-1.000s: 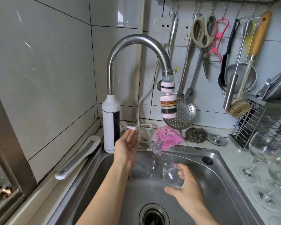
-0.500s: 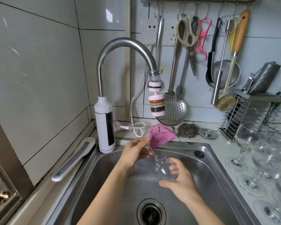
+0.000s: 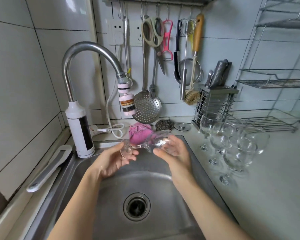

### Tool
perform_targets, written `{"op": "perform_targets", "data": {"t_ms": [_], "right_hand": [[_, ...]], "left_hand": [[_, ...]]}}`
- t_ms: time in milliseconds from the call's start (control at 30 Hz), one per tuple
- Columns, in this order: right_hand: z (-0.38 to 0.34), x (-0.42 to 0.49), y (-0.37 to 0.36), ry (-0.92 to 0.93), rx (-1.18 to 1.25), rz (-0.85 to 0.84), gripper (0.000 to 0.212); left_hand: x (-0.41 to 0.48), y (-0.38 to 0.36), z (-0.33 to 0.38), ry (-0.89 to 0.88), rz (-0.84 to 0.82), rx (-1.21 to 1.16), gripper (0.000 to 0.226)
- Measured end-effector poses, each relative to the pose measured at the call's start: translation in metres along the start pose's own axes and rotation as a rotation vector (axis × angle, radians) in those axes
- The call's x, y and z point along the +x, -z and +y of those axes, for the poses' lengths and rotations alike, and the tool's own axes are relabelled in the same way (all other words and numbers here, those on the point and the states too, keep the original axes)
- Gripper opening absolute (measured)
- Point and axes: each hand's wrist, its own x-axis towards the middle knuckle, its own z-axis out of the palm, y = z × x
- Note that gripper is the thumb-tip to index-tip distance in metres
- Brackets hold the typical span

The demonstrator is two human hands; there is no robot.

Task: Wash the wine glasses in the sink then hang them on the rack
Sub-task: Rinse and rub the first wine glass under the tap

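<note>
Setting: tiled kitchen wall; one stainless sink (image 3: 163, 187) fills the lower centre, with one gooseneck faucet (image 3: 87, 47) at upper left.
Held: one wine glass (image 3: 156, 142), lying sideways over the basin at mid-frame, foot left, bowl right.
Left hand (image 3: 113, 160): fingertips pinch the foot.
Right hand (image 3: 175, 153): fingers curl round the bowl.
Counter: upright glasses (image 3: 237, 156) clustered right of the sink, at least four; overlap hides the exact count.
Upper right: one wire rack (image 3: 274, 82).

Home kitchen, steel sink (image 3: 194, 154), curved faucet (image 3: 87, 49), utensils on wall rail (image 3: 156, 1), tiled walls
</note>
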Motion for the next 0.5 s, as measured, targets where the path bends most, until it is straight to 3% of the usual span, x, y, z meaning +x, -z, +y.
{"op": "perform_targets", "data": {"t_ms": [100,300,433,500], "right_hand": [[-0.017,-0.009,0.004,0.051,0.071,0.019,0.071],[-0.045,-0.023,0.021,0.141,0.055,0.033,0.068],[-0.065,-0.041,0.038,0.232,-0.150,0.106,0.073],[-0.072,-0.053,0.052,0.247,-0.241,0.118,0.075]], "left_hand": [[-0.004,-0.016,-0.010,0.050,-0.126,-0.060,0.046],[-0.018,-0.070,-0.035,0.150,-0.135,-0.110,0.046],[-0.030,-0.107,-0.057,0.126,-0.007,0.489,0.040],[-0.033,-0.127,-0.068,0.047,0.038,0.673,0.025]]}}
